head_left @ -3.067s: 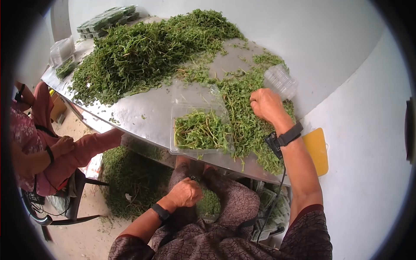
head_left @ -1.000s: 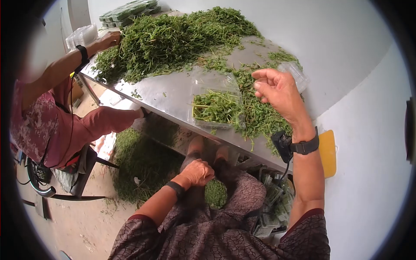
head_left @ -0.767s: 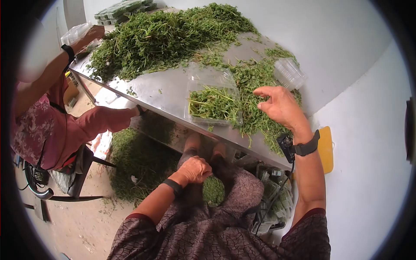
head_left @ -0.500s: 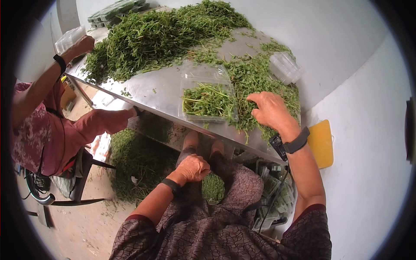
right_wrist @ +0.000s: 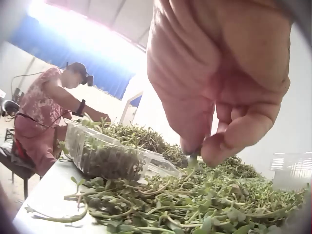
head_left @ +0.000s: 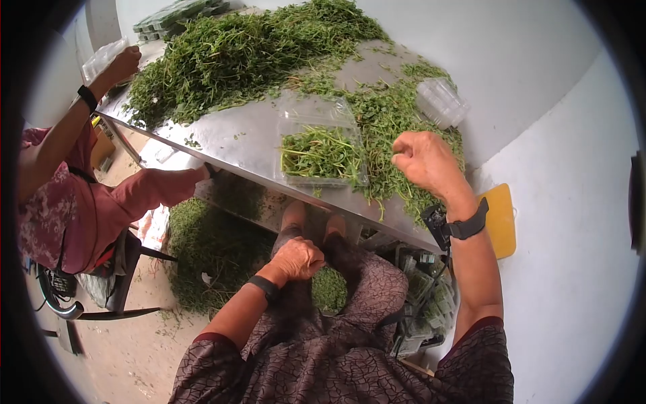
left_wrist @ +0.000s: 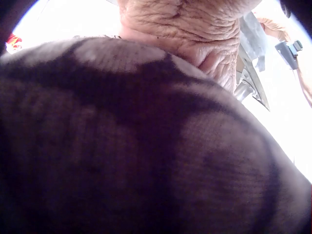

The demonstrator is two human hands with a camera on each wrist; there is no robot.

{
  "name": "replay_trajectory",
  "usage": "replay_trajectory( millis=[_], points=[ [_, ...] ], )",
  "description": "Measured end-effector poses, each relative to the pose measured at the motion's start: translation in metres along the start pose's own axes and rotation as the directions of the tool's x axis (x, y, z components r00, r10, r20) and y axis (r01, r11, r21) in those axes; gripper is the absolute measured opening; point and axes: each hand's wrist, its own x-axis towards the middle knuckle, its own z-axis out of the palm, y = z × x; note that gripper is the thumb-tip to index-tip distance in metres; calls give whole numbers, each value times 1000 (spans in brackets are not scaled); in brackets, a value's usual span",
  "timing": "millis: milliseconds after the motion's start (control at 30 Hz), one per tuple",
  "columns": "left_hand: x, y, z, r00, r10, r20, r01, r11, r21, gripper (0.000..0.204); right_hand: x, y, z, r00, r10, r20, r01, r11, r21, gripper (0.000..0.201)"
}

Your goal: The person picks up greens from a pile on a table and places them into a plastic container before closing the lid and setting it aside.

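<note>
In the right wrist view, thumb and fingertips of my right hand [head_left: 427, 161] pinch a small green sprig [right_wrist: 193, 160]. It is low over a layer of loose leafy green sprigs [head_left: 385, 121] on the metal table. Just left of that hand stands a clear plastic box [head_left: 323, 181], its lid folded back, full of cut green stems. My left hand [head_left: 296, 260] rests on my leg with fingers loosely curled, holding nothing; patterned trouser cloth [left_wrist: 146, 146] fills most of the left wrist view, hiding the fingers.
A big heap of greens [head_left: 229, 60] covers the table's back left, by stacked filled boxes [head_left: 178, 19]. Stacked clear boxes [head_left: 441, 102] stand right, near the wall and a yellow board [head_left: 496, 222]. Another person [head_left: 60, 195] sits left. More greens [head_left: 215, 269] lie under the table.
My right hand was raised with thumb and fingers apart, then lowered over the loose greens; now the fingertips are together. The other person's hand has moved left from the heap toward the clear boxes.
</note>
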Motion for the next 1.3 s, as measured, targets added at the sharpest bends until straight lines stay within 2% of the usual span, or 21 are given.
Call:
replay_trajectory(
  millis=[33,133,167,200,267,333,400,533,633,667,700,767,800,867,933,1033,1100,1133,1200,1267,1300],
  points=[
    [-1,0,0,1000,-4,-4,4,1000,1,18,-3,-5,3,997,10,72,-7,999,-39,23],
    [-2,-2,1,1000,1,9,-1,1000,5,18,-9,-15,12,994,-56,95,67,990,-122,36],
    [-2,-2,2,1000,6,5,-6,1000,1,18,-9,-8,22,993,-105,44,111,982,-154,33],
    [-3,-2,2,1000,9,0,-9,1000,-3,19,-8,-7,26,992,-116,47,122,981,-154,33],
    [-2,-3,1,1000,15,15,-15,1000,8,19,-8,-7,32,991,-118,69,133,949,-285,28],
    [-2,-3,1,999,26,32,-26,1000,17,20,-7,-4,39,989,-138,45,145,957,-250,22],
    [-2,-4,2,999,33,44,-33,999,8,21,-5,4,45,972,-229,-46,205,932,-299,13],
    [-1,-3,0,998,59,22,-60,998,25,14,-4,10,38,970,-201,-138,158,949,-274,7],
    [0,-2,-2,996,19,86,-22,999,32,22,-2,3,16,987,-12,-160,6,999,-38,9],
    [0,-2,-2,997,14,76,-16,1000,25,22,0,4,9,987,-12,-160,5,999,-42,9],
    [0,-2,-2,998,10,68,-11,1000,19,22,2,5,3,981,26,-191,-10,997,81,9],
    [-1,-3,1,998,17,59,-19,1000,21,22,3,0,-8,972,69,-224,13,939,344,8],
    [0,-4,2,998,22,51,-23,999,25,22,4,-10,-16,971,66,-229,16,940,340,8],
    [0,-3,1,998,21,52,-22,999,23,22,5,-35,-29,969,165,-181,-46,847,529,10],
    [-1,-2,1,998,13,56,-14,1000,19,22,9,-53,-30,970,159,-182,-35,839,543,12],
    [-2,-2,0,998,-8,63,7,1000,23,22,13,-66,-19,983,115,-144,6,763,647,13],
    [-3,-3,1,999,11,39,-11,1000,8,22,17,-63,-5,999,25,34,-41,707,706,13],
    [-4,-4,2,999,7,37,-8,1000,10,22,17,-59,2,999,20,34,-39,705,708,13],
    [-3,-6,1,998,31,57,-33,999,29,22,14,-48,13,998,-1,-68,38,837,546,14],
    [-3,-5,0,998,21,60,-23,999,26,22,11,-40,11,995,39,-87,16,831,556,15],
    [-2,-4,-1,998,14,65,-16,1000,21,22,10,-37,7,994,90,-59,-45,842,537,16]
  ],
)
